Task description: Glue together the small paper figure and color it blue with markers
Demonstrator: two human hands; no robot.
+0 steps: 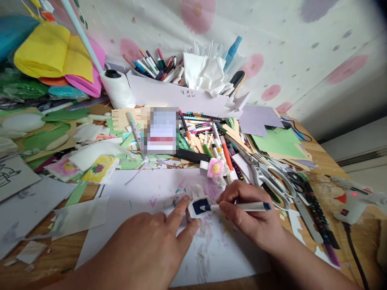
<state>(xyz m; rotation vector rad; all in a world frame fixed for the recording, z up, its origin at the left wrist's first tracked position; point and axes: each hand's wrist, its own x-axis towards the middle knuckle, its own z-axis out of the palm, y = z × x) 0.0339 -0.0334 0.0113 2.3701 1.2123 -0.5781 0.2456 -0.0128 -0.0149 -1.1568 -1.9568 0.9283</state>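
Observation:
In my right hand [252,217] is a slim white marker [256,206] with a dark blue end. Its tip rests on a dark blue patch [198,205] coloured on a small white piece [196,193], perhaps of paper. My left hand [151,237] holds that piece at its left and lower edges with the index finger and thumb. Both lie over a white sheet [121,209] smudged with pink and grey. Just beyond sits a small pink block [215,168] with a yellow drawing.
Large scissors [278,177] and a glue gun [356,201] with a cord lie to the right. Behind are many loose markers, a blurred upright screen [161,131] and a white box [178,94] of pens and tissues. Paper scraps cover the left, near yellow crepe paper [42,50].

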